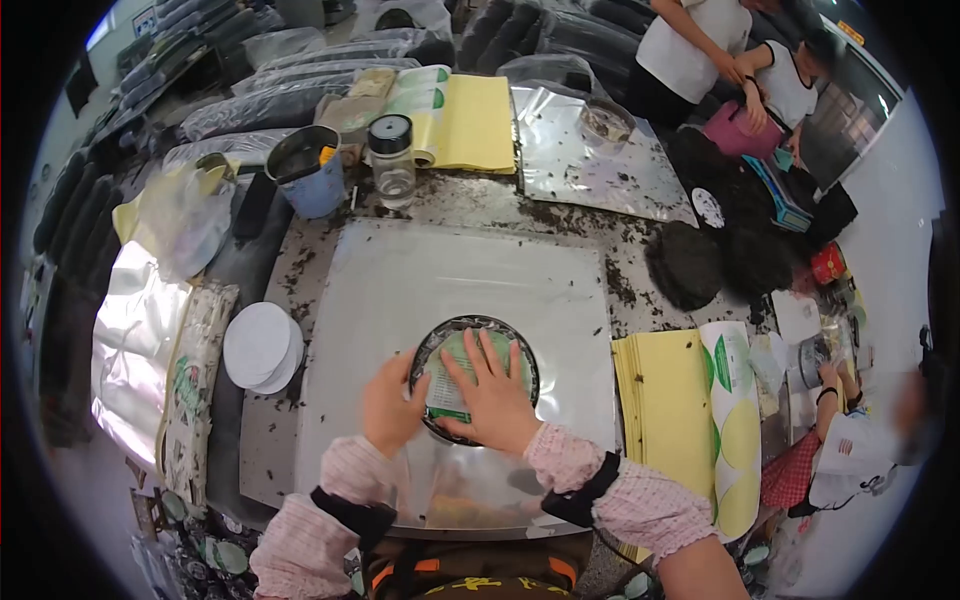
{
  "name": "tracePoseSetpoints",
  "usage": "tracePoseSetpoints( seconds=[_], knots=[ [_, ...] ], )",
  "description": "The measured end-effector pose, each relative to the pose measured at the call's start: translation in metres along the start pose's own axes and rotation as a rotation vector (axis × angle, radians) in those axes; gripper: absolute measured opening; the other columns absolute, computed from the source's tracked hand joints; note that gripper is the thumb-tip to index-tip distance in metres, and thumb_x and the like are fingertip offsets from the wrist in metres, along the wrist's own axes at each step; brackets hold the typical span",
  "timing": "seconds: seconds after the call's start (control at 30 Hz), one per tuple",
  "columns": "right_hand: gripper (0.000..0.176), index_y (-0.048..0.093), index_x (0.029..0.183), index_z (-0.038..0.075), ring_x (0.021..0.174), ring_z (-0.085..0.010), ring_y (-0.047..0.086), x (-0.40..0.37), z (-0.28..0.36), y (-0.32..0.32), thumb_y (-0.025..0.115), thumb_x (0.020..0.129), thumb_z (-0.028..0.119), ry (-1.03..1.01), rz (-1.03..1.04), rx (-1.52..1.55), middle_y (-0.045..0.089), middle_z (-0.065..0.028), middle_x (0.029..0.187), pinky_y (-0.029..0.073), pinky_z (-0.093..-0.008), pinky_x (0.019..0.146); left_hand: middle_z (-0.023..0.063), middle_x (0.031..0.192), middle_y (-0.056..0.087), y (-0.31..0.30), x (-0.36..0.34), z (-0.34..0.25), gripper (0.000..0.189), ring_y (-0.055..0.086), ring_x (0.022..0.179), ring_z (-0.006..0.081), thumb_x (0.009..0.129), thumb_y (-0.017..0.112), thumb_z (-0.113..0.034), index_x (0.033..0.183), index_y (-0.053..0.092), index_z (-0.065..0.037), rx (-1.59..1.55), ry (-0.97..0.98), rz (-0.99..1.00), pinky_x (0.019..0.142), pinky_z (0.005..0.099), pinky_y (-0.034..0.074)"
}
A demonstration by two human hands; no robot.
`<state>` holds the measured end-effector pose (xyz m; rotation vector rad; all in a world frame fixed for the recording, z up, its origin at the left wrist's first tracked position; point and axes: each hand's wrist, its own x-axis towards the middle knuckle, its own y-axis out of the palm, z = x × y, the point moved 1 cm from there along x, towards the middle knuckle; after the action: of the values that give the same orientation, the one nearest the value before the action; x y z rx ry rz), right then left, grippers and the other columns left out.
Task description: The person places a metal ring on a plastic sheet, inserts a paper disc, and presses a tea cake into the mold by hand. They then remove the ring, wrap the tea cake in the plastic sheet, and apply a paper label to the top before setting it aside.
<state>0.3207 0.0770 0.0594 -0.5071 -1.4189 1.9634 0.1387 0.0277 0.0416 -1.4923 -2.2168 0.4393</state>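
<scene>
A round dish with a black rim lies on the pale, shiny sheet in front of me. Inside it shows a green-and-white printed disc, partly covered by my fingers. My right hand rests flat on the disc, fingers spread. At the dish's left edge, my left hand curves round the rim with its thumb toward the disc; some of its fingers are hidden. Pink sleeves and black bands cover both forearms.
White round discs lie left. Yellow sheets and a printed roll sit right. Behind stand a blue bucket and a clear jar. Dark clumps lie back right. Other people work at the right.
</scene>
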Motion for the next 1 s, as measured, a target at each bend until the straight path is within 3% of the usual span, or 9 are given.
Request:
tracePoseSetpoints(
  seconds=[0.2, 0.3, 0.4, 0.43, 0.47, 0.7, 0.8, 0.9, 1.0],
  knots=[
    [0.111, 0.025, 0.157, 0.010, 0.150, -0.0466, 0.010, -0.018, -0.015, -0.012, 0.081, 0.070, 0.051, 0.000, -0.119, 0.086, 0.008, -0.0268, 0.163, 0.014, -0.0649, 0.116, 0.0141, 0.100, 0.072, 0.006, -0.004, -0.083, 0.032, 0.071, 0.086, 0.0320, 0.082, 0.067, -0.003, 0.114, 0.069, -0.001, 0.252, 0.441, -0.215, 0.074, 0.0370, 0.056],
    [0.095, 0.039, 0.149, 0.003, 0.147, -0.0388, 0.026, -0.019, -0.021, 0.007, 0.082, 0.073, 0.041, 0.018, -0.120, 0.123, 0.036, -0.0260, 0.152, 0.022, -0.0553, 0.117, 0.0123, 0.103, 0.071, 0.016, 0.000, -0.115, 0.030, 0.072, 0.089, 0.0273, 0.079, 0.065, -0.007, 0.108, 0.069, -0.003, 0.186, 0.543, -0.088, 0.072, 0.0353, 0.057],
    [0.074, 0.033, 0.152, 0.004, 0.147, -0.0391, 0.026, -0.030, -0.071, 0.057, 0.061, 0.091, 0.035, -0.024, -0.140, -0.398, 0.035, -0.0191, 0.155, 0.023, -0.0538, 0.119, 0.0091, 0.102, 0.070, 0.048, -0.008, -0.133, 0.028, 0.071, 0.085, 0.0244, 0.076, 0.065, -0.011, 0.103, 0.067, -0.004, 0.288, 0.857, -0.254, 0.068, 0.0351, 0.056],
    [0.068, 0.028, 0.155, 0.005, 0.149, -0.0409, 0.021, -0.029, -0.084, 0.063, 0.050, 0.099, 0.035, -0.024, -0.207, -0.753, 0.028, -0.0168, 0.160, 0.020, -0.0555, 0.120, 0.0080, 0.100, 0.070, 0.049, -0.011, -0.134, 0.028, 0.070, 0.084, 0.0240, 0.076, 0.065, -0.011, 0.103, 0.067, -0.004, 0.222, 0.804, -0.242, 0.069, 0.0362, 0.056],
    [0.066, 0.025, 0.156, 0.004, 0.147, -0.0405, 0.025, -0.022, -0.079, 0.016, 0.048, 0.101, 0.032, -0.088, -0.347, 0.152, 0.025, -0.0170, 0.161, 0.021, -0.0512, 0.121, 0.0069, 0.097, 0.069, 0.050, -0.016, -0.133, 0.029, 0.069, 0.082, 0.0236, 0.076, 0.065, -0.012, 0.103, 0.066, -0.004, 0.162, 0.749, -0.235, 0.070, 0.0372, 0.056],
    [0.055, 0.055, 0.137, -0.001, 0.112, -0.0216, 0.063, -0.013, 0.077, 0.027, 0.073, 0.087, 0.013, 0.171, 0.747, 1.259, 0.067, -0.0110, 0.124, 0.048, -0.0344, 0.100, 0.0097, 0.095, 0.066, 0.061, -0.047, -0.053, 0.025, 0.067, 0.087, 0.0254, 0.082, 0.065, -0.014, 0.105, 0.064, -0.004, 0.257, 0.347, 0.019, 0.078, 0.0378, 0.055],
    [0.051, 0.061, 0.130, 0.002, 0.109, -0.0239, 0.066, -0.011, 0.014, 0.074, 0.076, 0.085, 0.020, 0.197, 0.506, 1.114, 0.068, -0.0137, 0.122, 0.051, -0.0345, 0.094, 0.0114, 0.095, 0.066, 0.050, -0.045, -0.023, 0.026, 0.066, 0.089, 0.0272, 0.085, 0.066, -0.015, 0.108, 0.064, -0.004, 0.232, 0.257, 0.002, 0.079, 0.0390, 0.054],
    [0.050, 0.062, 0.128, 0.003, 0.110, -0.0322, 0.064, -0.012, 0.001, 0.000, 0.076, 0.084, 0.020, -0.004, 0.613, 0.342, 0.067, -0.0165, 0.122, 0.049, -0.0385, 0.096, 0.0131, 0.096, 0.066, 0.032, -0.034, 0.005, 0.026, 0.066, 0.090, 0.0290, 0.088, 0.066, -0.017, 0.111, 0.063, -0.003, 0.147, 0.154, -0.026, 0.081, 0.0402, 0.053],
    [0.050, 0.063, 0.127, 0.006, 0.116, -0.0397, 0.058, -0.043, -0.007, -0.008, 0.076, 0.081, 0.022, -0.257, 0.038, 0.193, 0.064, -0.0185, 0.124, 0.046, -0.0440, 0.099, 0.0148, 0.096, 0.065, -0.017, -0.032, 0.027, 0.024, 0.065, 0.091, 0.0315, 0.089, 0.067, -0.016, 0.109, 0.065, -0.003, -0.259, -0.115, 0.072, 0.081, 0.0410, 0.052]
  ],
)
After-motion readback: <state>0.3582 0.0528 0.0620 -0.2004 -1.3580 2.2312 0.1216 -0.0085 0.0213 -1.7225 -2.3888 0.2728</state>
